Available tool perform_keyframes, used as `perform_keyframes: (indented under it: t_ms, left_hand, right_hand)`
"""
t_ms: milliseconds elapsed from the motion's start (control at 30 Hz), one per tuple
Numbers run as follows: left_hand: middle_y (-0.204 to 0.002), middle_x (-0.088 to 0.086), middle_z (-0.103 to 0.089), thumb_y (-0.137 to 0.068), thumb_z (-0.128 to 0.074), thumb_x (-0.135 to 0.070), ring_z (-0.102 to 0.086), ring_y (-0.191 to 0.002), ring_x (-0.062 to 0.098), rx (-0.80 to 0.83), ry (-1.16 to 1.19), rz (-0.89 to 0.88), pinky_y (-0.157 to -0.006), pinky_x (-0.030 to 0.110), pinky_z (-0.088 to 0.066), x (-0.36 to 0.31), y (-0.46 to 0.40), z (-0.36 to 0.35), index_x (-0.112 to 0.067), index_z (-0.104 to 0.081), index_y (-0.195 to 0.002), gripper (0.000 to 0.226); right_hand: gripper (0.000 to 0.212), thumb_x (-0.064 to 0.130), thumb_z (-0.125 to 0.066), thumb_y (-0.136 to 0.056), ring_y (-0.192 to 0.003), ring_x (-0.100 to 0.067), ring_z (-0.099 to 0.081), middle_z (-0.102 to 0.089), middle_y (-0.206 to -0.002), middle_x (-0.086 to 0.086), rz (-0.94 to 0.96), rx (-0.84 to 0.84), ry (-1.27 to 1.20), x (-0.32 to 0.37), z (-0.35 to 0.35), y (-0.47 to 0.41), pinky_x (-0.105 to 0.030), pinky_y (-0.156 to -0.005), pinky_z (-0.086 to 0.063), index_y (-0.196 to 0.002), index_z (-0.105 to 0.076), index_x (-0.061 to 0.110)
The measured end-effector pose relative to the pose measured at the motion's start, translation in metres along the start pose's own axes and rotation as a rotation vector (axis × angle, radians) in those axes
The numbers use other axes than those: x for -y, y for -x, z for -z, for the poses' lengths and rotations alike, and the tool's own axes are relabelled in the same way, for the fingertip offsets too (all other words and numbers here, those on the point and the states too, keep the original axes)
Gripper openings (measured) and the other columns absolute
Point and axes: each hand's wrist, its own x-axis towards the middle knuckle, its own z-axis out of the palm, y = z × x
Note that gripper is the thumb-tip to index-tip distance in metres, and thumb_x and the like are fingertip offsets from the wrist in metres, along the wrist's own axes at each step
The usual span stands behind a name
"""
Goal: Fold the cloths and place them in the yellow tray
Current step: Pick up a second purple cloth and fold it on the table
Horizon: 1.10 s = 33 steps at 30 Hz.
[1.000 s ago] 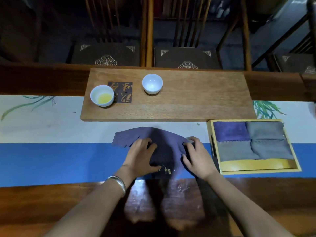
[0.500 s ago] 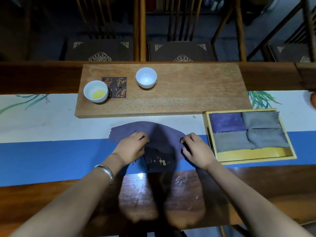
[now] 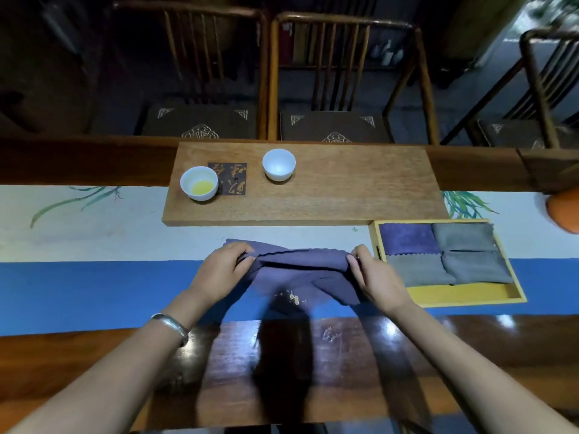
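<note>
Head view: I'm mid-fold on one purple cloth (image 3: 300,270), on the blue runner just left of the yellow tray (image 3: 451,294). My left hand (image 3: 219,270) and right hand (image 3: 374,277) each pinch an end. Next, I judge: bring the edges together evenly, flatten. Count: four folded cloths in the tray, three grey and one purple; two white cups (image 3: 279,164).

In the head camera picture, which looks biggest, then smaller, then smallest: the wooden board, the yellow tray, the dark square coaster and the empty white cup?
1. Wooden board
2. Yellow tray, though it lies nearer the camera, which flatters it
3. Dark square coaster and empty white cup: they look about alike, so no ranking
</note>
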Motion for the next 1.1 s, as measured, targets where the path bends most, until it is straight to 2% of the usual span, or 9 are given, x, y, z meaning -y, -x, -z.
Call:
perform_keyframes:
  t_ms: [133,233,367,467,567,700,867,967,1100]
  left_hand:
    - [-0.083,-0.005,-0.066,-0.096,-0.055,-0.021,-0.058,-0.078,0.016,-0.12,0.071,0.018,-0.071,0.035,-0.045,-0.009,0.003,0.037,-0.021,-0.063,-0.088,0.012]
    - [-0.071,-0.01,-0.064,-0.096,-0.054,-0.027,-0.058,-0.071,0.006,-0.151,0.116,0.017,-0.065,0.033,-0.044,-0.017,0.004,0.067,-0.032,-0.058,-0.076,0.021]
    - [-0.074,-0.015,-0.064,-0.094,-0.057,-0.029,-0.059,-0.077,-0.004,-0.25,0.144,0.023,-0.061,0.019,-0.04,-0.03,0.005,0.103,-0.032,-0.063,-0.081,0.015]
    - [-0.075,-0.013,-0.065,-0.092,-0.059,-0.033,-0.059,-0.073,0.004,-0.348,0.107,0.052,-0.06,0.024,-0.041,-0.036,0.002,0.126,-0.03,-0.064,-0.081,0.012]
    - [-0.072,-0.015,-0.064,-0.091,-0.06,-0.034,-0.058,-0.072,0.005,-0.38,0.077,0.036,-0.058,0.023,-0.038,-0.041,-0.001,0.143,-0.031,-0.062,-0.076,0.015]
    - [-0.073,-0.016,-0.065,-0.091,-0.061,-0.033,-0.059,-0.072,0.004,-0.421,0.09,0.047,-0.058,0.02,-0.039,-0.046,-0.003,0.158,-0.032,-0.062,-0.077,0.014]
    - [-0.08,-0.011,-0.067,-0.092,-0.06,-0.033,-0.061,-0.078,0.009,-0.406,0.107,0.075,-0.063,0.023,-0.046,-0.044,-0.003,0.168,-0.028,-0.066,-0.087,0.009]
    - [-0.081,-0.007,-0.068,-0.091,-0.062,-0.033,-0.062,-0.079,0.012,-0.365,0.145,0.088,-0.064,0.025,-0.047,-0.041,0.0,0.168,-0.026,-0.068,-0.087,0.009]
    - [-0.079,-0.004,-0.07,-0.088,-0.066,-0.032,-0.063,-0.08,0.016,-0.212,0.187,0.071,-0.07,0.034,-0.051,-0.027,0.023,0.159,-0.022,-0.07,-0.083,0.012]
  right_hand:
    - [0.029,0.045,-0.047,-0.095,-0.064,-0.032,-0.052,-0.054,-0.061,0.001,0.063,-0.037,-0.035,0.013,0.035,0.003,-0.038,-0.056,-0.036,-0.085,-0.042,0.018]
    - [0.033,0.047,-0.054,-0.091,-0.067,-0.029,-0.056,-0.057,-0.062,0.001,0.117,-0.086,-0.044,0.027,0.059,0.003,-0.038,-0.06,-0.04,-0.079,-0.049,0.017]
    - [0.052,0.061,-0.044,-0.085,-0.06,-0.024,-0.054,-0.054,-0.057,0.001,0.22,-0.168,-0.055,0.051,0.094,-0.007,-0.038,-0.056,-0.038,-0.069,-0.052,0.013]
    - [0.052,0.067,-0.042,-0.083,-0.054,-0.019,-0.049,-0.048,-0.052,0.005,0.309,-0.163,0.034,0.066,0.118,-0.017,-0.036,-0.053,-0.035,-0.063,-0.046,0.019]
    - [0.048,0.062,-0.051,-0.085,-0.053,-0.019,-0.045,-0.041,-0.05,0.007,0.36,-0.145,0.099,0.077,0.134,-0.022,-0.038,-0.053,-0.037,-0.058,-0.036,0.024]
    - [0.041,0.041,-0.064,-0.085,-0.057,-0.018,-0.045,-0.042,-0.055,0.009,0.381,-0.156,0.091,0.085,0.142,-0.024,-0.037,-0.055,-0.038,-0.059,-0.036,0.029]
    - [0.026,0.022,-0.071,-0.083,-0.068,-0.015,-0.054,-0.057,-0.069,0.005,0.301,-0.169,-0.073,0.085,0.142,-0.022,-0.032,-0.061,-0.043,-0.067,-0.051,0.027]
    - [0.008,0.016,-0.069,-0.084,-0.075,-0.01,-0.057,-0.06,-0.077,0.007,0.247,-0.153,-0.153,0.079,0.14,-0.016,-0.021,-0.063,-0.042,-0.079,-0.064,0.021]
    - [0.002,0.017,-0.069,-0.085,-0.071,-0.013,-0.063,-0.07,-0.078,0.001,0.151,0.007,-0.261,0.067,0.129,0.0,-0.026,-0.063,-0.049,-0.083,-0.071,0.017]
